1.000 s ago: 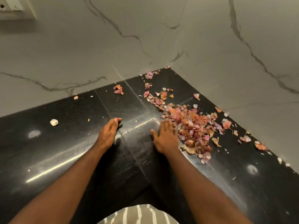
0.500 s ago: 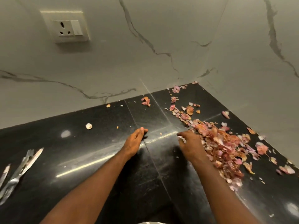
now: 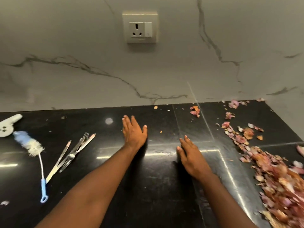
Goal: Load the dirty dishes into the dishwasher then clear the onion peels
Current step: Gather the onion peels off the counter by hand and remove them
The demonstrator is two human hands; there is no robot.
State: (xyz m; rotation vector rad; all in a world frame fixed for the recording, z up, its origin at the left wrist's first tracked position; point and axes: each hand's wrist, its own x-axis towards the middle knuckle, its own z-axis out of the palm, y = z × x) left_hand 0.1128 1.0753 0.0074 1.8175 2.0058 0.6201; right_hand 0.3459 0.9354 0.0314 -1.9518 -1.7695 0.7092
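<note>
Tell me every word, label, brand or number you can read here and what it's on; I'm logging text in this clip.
None can be read.
Wall socket: a small mark low on its plate, too small to read.
Bottle brush, cutlery, white holed object, countertop: no lettering shows.
Onion peels, left hand, right hand: no text.

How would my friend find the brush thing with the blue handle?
Start at the black countertop below the wall socket and go to its far left. The bottle brush lies beside the cutlery. Only it has white bristles, a thin wire stem and a blue looped handle.
</note>
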